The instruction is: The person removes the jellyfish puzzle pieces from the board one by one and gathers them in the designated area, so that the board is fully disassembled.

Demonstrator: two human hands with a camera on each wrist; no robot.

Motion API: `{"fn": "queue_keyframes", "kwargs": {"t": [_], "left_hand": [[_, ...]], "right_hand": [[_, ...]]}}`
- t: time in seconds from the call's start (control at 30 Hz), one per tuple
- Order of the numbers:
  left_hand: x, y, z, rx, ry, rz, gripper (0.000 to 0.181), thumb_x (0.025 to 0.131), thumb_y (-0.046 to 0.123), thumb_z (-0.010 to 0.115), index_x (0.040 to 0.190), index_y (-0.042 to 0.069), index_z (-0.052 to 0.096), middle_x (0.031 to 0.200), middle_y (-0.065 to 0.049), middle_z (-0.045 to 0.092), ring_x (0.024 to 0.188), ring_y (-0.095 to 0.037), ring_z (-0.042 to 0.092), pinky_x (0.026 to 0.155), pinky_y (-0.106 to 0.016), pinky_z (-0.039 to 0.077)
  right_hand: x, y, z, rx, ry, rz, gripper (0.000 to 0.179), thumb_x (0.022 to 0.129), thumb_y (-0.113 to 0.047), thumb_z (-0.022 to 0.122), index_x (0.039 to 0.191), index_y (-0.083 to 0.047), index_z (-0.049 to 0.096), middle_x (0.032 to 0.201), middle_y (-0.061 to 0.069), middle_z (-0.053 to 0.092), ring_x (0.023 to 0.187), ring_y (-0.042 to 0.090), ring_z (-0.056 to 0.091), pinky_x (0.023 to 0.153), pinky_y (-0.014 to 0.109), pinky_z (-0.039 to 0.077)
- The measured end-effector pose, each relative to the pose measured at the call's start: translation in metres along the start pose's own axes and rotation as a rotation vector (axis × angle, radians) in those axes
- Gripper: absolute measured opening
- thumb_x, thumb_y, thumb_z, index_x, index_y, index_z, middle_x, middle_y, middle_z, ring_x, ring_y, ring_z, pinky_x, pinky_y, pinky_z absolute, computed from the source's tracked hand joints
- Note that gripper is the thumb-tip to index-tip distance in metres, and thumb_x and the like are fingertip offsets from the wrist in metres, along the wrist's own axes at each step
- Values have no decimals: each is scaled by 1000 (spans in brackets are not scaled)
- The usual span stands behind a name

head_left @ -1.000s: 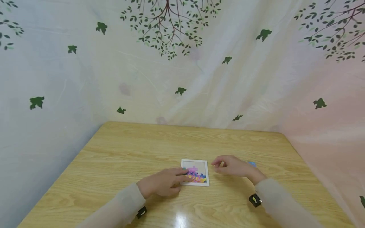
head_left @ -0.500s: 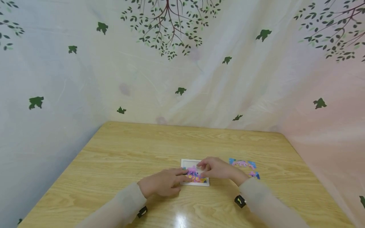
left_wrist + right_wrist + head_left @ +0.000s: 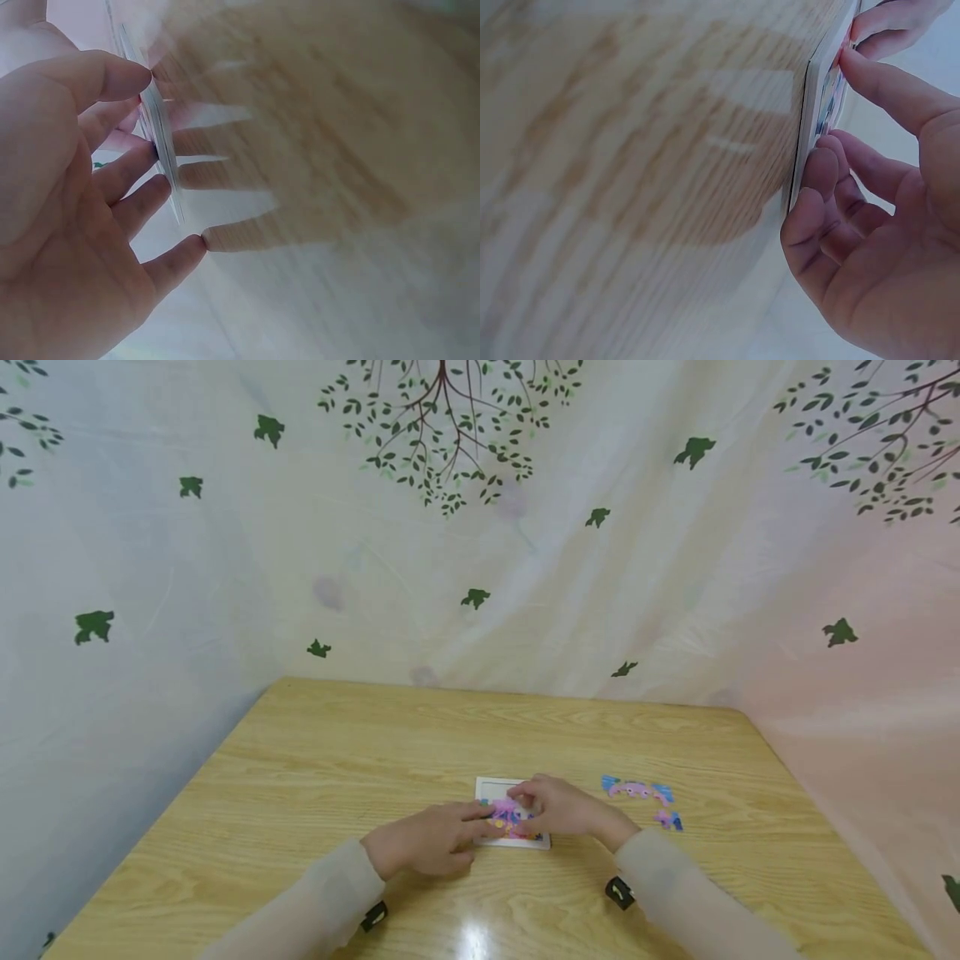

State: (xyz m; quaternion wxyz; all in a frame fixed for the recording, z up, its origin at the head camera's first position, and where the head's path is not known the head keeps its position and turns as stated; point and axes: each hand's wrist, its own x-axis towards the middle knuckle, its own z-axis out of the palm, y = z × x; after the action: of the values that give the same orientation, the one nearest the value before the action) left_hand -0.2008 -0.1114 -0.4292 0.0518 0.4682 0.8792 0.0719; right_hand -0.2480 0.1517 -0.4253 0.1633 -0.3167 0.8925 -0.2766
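A small white square frame (image 3: pixel 545 842) lies on the table, partly filled with colourful jigsaw pieces (image 3: pixel 504 817). My left hand (image 3: pixel 427 842) rests at its left side, with fingertips on the pieces; the left wrist view shows its fingers spread along the frame edge (image 3: pixel 163 135). From the right, my right hand (image 3: pixel 566 810) reaches over the frame. Its thumb and index finger touch the picture a small gap apart, while the other fingers bend loosely beside the frame's edge (image 3: pixel 810 112) in the right wrist view. The right hand covers much of the frame's right side.
Several loose jigsaw pieces (image 3: pixel 636 789) in pink and blue lie to the right of the frame. The wooden table (image 3: pixel 360 735) stands against a pale cloth (image 3: pixel 375 568) printed with leaves and branches.
My right hand has moved left from beside the frame onto the pieces in it, uncovering the loose pieces at right. The left hand has stayed in place.
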Motion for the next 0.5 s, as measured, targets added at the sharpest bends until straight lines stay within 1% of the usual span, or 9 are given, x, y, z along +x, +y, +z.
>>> {"fn": "queue_keyframes", "kwargs": {"t": [0.13, 0.27, 0.37, 0.5], "left_hand": [[0, 0, -1, 3, 0, -1, 48, 99, 15, 60, 147, 13, 58, 156, -18, 49, 142, -32, 48, 115, -44, 43], [0, 0, -3, -21, -11, -14, 48, 99, 14, 60, 147, 12, 58, 156, -17, 49, 143, -32, 48, 116, -44, 43], [0, 0, -3, -38, -19, -22, 49, 99, 14, 60, 147, 12, 57, 157, -17, 48, 144, -32, 47, 116, -44, 43], [0, 0, -3, -50, -27, -27, 49, 100, 14, 60, 149, 13, 56, 158, -16, 46, 144, -32, 46, 116, -44, 42]], "right_hand": [[1, 0, 0, 5, 10, -6, 51, 89, -20, 81, 132, 0, 65, 106, 5, 60, 91, 19, 53, 79, 32, 47], [4, 2, 2, 15, 22, -21, 49, 86, -18, 83, 128, -1, 64, 110, 7, 60, 95, 19, 53, 83, 34, 47], [7, 4, 2, 51, 25, -21, 48, 86, -14, 83, 126, -1, 61, 113, 8, 60, 96, 19, 54, 85, 34, 48], [8, 4, 2, 117, 21, -4, 45, 86, -7, 79, 126, -1, 59, 116, 10, 61, 94, 20, 56, 82, 34, 50]]}}
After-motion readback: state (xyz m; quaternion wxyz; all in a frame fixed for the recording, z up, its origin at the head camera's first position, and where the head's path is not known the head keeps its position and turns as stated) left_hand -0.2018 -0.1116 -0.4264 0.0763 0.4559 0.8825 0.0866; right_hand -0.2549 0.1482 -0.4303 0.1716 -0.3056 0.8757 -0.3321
